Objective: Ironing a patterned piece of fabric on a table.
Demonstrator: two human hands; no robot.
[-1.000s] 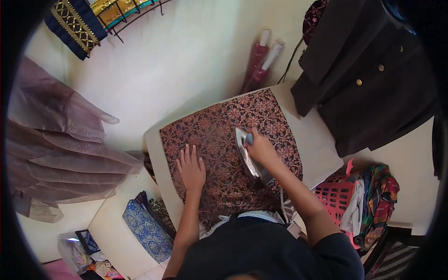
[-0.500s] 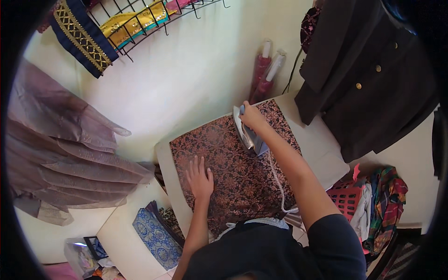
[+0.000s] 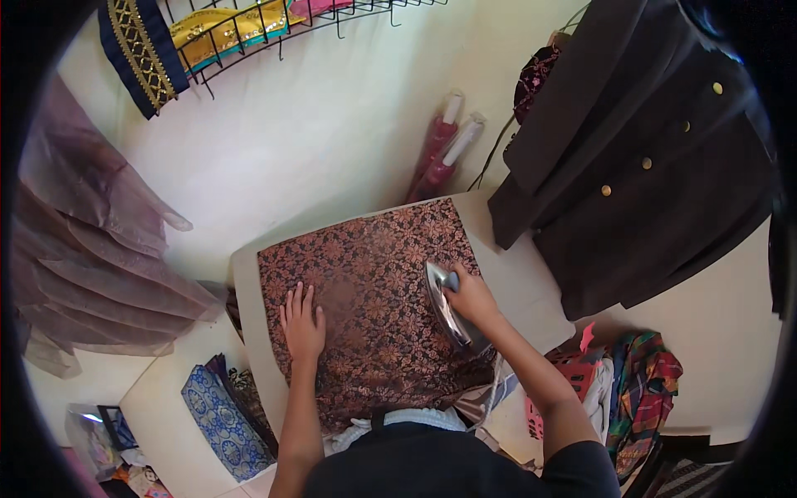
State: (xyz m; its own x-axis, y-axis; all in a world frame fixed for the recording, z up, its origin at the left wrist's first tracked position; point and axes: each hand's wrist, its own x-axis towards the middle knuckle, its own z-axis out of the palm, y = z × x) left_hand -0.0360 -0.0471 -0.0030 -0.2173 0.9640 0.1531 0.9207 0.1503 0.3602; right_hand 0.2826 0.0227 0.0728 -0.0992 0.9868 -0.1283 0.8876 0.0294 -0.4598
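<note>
A dark cloth with a copper floral pattern (image 3: 365, 290) lies spread over a pale padded ironing table (image 3: 519, 290). My right hand (image 3: 473, 297) is closed around the blue-grey handle of a clothes iron (image 3: 447, 311), whose metal body rests on the right part of the cloth. The iron's pale cord (image 3: 496, 383) hangs down from its rear end. On the left part of the cloth, my left hand (image 3: 304, 325) lies flat with its fingers stretched out and holds nothing.
A dark jacket with gold buttons (image 3: 614, 207) hangs at the right, over the table's edge. Sheer mauve fabric (image 3: 116, 266) hangs at the left. Two wrapped red rolls (image 3: 440, 162) stand behind the table. A red basket (image 3: 573, 373) and folded blue cloth (image 3: 222, 423) sit lower down.
The iron in my right hand has moved from the cloth's far edge toward me. My left hand stays flat on the cloth. The whole view has shifted.
</note>
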